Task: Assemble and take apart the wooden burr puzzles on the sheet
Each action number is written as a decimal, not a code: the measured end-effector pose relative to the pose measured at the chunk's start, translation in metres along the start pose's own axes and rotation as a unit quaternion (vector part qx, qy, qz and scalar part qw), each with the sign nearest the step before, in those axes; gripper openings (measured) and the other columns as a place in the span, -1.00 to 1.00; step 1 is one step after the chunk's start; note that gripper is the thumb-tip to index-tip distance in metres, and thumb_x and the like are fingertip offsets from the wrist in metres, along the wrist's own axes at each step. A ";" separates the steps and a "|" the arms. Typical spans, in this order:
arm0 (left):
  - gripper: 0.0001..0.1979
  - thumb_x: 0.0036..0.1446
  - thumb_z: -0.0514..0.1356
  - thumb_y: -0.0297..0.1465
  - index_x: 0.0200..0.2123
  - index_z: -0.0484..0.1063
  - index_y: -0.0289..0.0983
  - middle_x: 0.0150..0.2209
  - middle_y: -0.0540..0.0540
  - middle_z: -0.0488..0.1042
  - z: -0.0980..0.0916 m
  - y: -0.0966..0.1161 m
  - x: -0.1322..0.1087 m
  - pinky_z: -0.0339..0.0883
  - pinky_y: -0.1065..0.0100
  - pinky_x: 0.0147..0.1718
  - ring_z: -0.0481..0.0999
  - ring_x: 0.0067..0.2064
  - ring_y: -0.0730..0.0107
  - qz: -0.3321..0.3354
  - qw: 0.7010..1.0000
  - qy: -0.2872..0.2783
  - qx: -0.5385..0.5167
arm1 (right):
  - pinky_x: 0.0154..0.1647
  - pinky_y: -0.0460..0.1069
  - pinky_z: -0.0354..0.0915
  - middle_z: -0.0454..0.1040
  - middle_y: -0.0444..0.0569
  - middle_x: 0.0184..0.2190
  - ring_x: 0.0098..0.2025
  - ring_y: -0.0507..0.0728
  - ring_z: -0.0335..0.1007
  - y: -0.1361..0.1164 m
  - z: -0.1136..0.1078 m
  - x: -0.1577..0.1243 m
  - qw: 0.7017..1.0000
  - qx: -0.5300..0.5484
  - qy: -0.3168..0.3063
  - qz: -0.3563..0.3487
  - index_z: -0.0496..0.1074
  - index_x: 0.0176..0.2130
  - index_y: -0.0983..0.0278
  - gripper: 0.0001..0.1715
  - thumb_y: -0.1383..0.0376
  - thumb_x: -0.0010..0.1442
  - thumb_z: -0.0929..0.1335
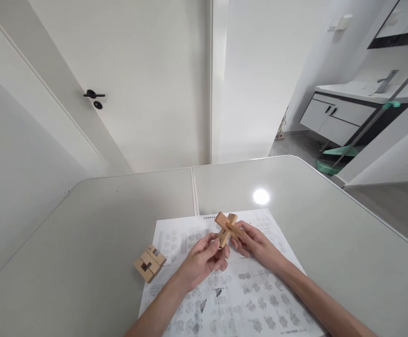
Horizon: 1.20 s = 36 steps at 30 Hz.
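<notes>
Tan wooden cross puzzle (226, 228) over a white sheet (246, 299) (grey printed diagrams) on a pale grey table (84, 234).

Both the left hand (204, 260) and right hand (256, 243) grip a wooden cross puzzle (227, 228) above a printed sheet (253, 299).

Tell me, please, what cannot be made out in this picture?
Head view:
Wooden puzzle: left hand and right hand cover its lower part, hiding how the pieces join.
Printed sheet: drawings and text too small to read; near edge cut off by the frame.
Wooden block: its far side faces away.
</notes>
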<state>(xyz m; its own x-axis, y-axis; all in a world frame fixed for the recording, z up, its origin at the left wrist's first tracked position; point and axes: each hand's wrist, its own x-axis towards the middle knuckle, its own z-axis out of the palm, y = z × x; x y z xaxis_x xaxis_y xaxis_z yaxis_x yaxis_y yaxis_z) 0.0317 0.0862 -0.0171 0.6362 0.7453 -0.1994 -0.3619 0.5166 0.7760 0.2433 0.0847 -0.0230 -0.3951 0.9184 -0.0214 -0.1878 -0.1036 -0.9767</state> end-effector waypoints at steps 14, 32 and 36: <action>-0.51 0.37 0.12 0.00 -0.01 0.53 -0.32 -0.33 -0.10 0.49 0.001 0.008 0.004 0.21 0.34 -0.37 0.30 -0.51 0.51 -0.008 0.999 0.028 -0.014 | -0.43 -0.05 0.30 0.53 -0.04 -0.35 -0.53 -0.03 0.37 0.002 -0.014 0.002 0.980 0.150 -0.094 0.088 0.52 -0.18 0.33 -0.67 0.08 0.36 0.43; -0.68 0.34 0.24 -0.15 -0.05 0.56 -0.28 -0.35 -0.03 0.36 0.000 0.007 0.005 0.23 0.35 -0.32 0.21 -0.47 0.55 0.006 1.000 0.028 0.013 | -0.36 -0.09 0.26 0.47 -0.08 -0.29 -0.43 -0.03 0.29 0.002 -0.020 0.005 0.974 0.221 0.022 0.050 0.52 -0.23 0.28 -0.78 0.19 0.25 0.53; -0.68 0.33 0.24 -0.14 -0.03 0.54 -0.25 -0.31 -0.05 0.39 0.007 0.016 0.002 0.25 0.34 -0.29 0.28 -0.43 0.52 0.004 0.997 0.001 0.081 | -0.32 -0.06 0.21 0.47 -0.09 -0.30 -0.43 -0.02 0.27 -0.002 -0.018 0.003 0.978 0.203 0.013 0.053 0.51 -0.23 0.27 -0.76 0.18 0.24 0.54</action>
<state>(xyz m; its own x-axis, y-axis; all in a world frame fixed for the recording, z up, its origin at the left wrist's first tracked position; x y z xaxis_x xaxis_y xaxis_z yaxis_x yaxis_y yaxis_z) 0.0323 0.0931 -0.0011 0.6320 0.7505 -0.1933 -0.2520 0.4348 0.8645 0.2589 0.0951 -0.0250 -0.4101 0.9029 -0.1285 -0.4910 -0.3373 -0.8032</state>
